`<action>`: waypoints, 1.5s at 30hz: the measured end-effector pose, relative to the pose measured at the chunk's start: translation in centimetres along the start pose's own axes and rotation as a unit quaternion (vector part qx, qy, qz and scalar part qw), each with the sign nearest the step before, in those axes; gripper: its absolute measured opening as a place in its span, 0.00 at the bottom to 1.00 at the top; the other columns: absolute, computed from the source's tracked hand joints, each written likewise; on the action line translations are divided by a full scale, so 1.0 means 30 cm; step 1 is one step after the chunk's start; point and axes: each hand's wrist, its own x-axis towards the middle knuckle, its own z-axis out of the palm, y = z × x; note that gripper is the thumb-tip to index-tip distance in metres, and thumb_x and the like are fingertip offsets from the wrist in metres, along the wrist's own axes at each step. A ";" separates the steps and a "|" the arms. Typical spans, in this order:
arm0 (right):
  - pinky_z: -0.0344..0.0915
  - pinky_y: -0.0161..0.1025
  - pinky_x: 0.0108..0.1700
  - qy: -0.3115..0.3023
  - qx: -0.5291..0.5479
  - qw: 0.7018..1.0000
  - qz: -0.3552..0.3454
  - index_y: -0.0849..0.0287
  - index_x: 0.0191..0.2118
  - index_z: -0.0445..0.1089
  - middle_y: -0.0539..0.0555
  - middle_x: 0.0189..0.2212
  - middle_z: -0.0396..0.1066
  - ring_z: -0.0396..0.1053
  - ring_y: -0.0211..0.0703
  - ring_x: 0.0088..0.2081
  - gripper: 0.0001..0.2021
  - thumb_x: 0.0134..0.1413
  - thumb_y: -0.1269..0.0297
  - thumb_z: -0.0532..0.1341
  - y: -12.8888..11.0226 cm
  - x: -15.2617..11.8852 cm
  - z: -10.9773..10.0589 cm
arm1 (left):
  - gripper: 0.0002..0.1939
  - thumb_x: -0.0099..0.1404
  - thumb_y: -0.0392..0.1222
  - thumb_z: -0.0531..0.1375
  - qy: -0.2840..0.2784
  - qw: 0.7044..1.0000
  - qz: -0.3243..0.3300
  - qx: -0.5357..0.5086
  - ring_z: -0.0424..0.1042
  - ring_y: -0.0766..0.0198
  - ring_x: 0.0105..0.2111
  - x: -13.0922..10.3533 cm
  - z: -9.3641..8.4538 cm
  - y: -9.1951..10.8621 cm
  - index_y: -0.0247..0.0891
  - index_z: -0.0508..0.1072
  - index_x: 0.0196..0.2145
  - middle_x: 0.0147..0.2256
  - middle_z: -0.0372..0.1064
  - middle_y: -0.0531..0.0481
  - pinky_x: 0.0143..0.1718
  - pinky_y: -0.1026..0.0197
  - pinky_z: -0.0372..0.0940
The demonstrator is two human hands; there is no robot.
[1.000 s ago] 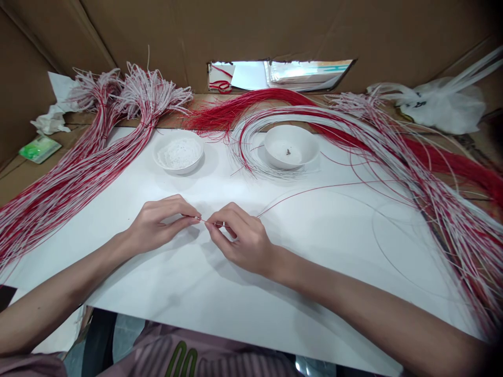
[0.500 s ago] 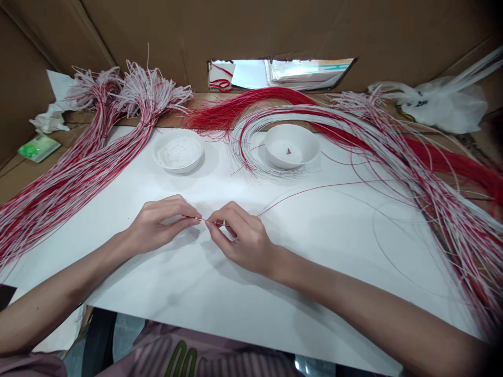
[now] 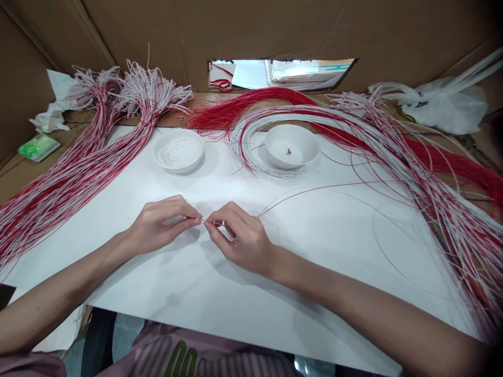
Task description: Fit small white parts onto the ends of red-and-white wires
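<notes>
Apparently, 2 hands [image 3: 201, 220] pinch thin strands [image 3: 204, 221] — fingers nearly meeting, wrists apart.

The filled bowl [image 3: 181, 152] sits on the work surface [image 3: 334, 251]. To its left lie the tied strand bundles [image 3: 94, 162], their bunched ends behind it and to the left. Beyond those bundles, farther left, are the tissue packet [image 3: 39, 147] and, behind it, the crumpled tissue [image 3: 50, 119]. Right of the filled bowl is the second bowl [image 3: 293, 146], with a scrap [image 3: 288, 152] in it; the curved strand bundle [image 3: 338, 116] arches behind. Far right and behind lies the plastic bag [image 3: 446, 107]. The cardboard wall [image 3: 176, 31] stands behind the filled bowl; a single strand [image 3: 310, 188] stretches right and forward of it.
</notes>
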 end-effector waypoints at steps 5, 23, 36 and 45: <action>0.60 0.29 0.24 -0.005 -0.005 1.000 -0.001 0.60 0.37 0.65 0.49 0.29 0.70 0.66 0.30 0.28 0.04 0.59 0.76 0.59 -0.001 0.002 -0.002 | 0.10 0.62 0.29 0.62 -0.005 1.000 -0.007 -0.008 0.75 0.64 0.32 0.001 0.000 0.003 0.39 0.77 0.39 0.33 0.78 0.50 0.34 0.61 0.71; 0.61 0.28 0.25 -0.031 -0.011 0.999 0.000 0.61 0.37 0.64 0.49 0.29 0.69 0.67 0.31 0.28 0.03 0.60 0.75 0.58 -0.004 0.003 -0.007 | 0.09 0.61 0.30 0.63 -0.005 0.997 -0.040 -0.072 0.74 0.65 0.31 -0.003 0.009 0.013 0.38 0.77 0.39 0.32 0.77 0.50 0.33 0.62 0.70; 0.58 0.30 0.23 -0.019 0.013 1.000 -0.007 0.60 0.37 0.64 0.50 0.28 0.70 0.66 0.32 0.28 0.03 0.60 0.75 0.58 -0.001 0.000 -0.001 | 0.06 0.61 0.32 0.64 -0.007 0.993 -0.075 -0.092 0.74 0.65 0.30 -0.003 0.007 0.014 0.39 0.77 0.37 0.31 0.76 0.50 0.32 0.63 0.70; 0.61 0.30 0.24 -0.014 0.030 0.999 0.002 0.59 0.36 0.64 0.49 0.28 0.69 0.64 0.32 0.27 0.04 0.59 0.75 0.57 -0.002 -0.002 -0.001 | 0.07 0.62 0.31 0.64 -0.013 0.994 -0.054 -0.090 0.74 0.65 0.31 0.000 -0.001 0.006 0.39 0.77 0.38 0.32 0.77 0.50 0.33 0.62 0.70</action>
